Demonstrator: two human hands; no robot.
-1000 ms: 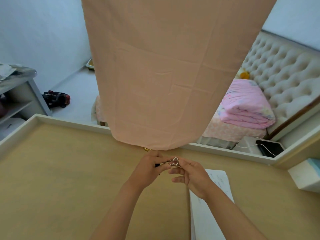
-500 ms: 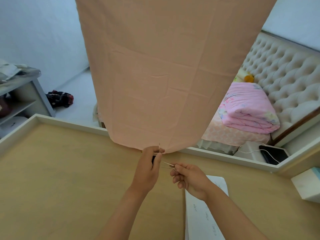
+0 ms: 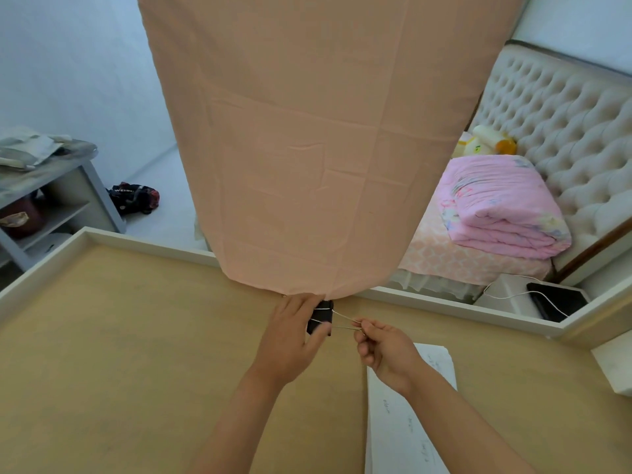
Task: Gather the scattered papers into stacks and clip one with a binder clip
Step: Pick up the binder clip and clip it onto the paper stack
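Observation:
A black binder clip with silver wire handles is held above the wooden table, just under the hem of a hanging peach cloth. My left hand grips the clip's black body between thumb and fingers. My right hand pinches the two wire handles, which point right. A stack of white papers with faint handwriting lies on the table under my right forearm, partly hidden by it.
A large peach cloth hangs over the table's far edge and blocks the middle view. The table has a raised white rim. A white box sits at the right edge. Beyond are a bed with a pink quilt and a grey shelf.
The clip has turned so its wire handles point right, and my right hand now pinches them. My left hand has shifted onto the black body. The view moved slightly closer.

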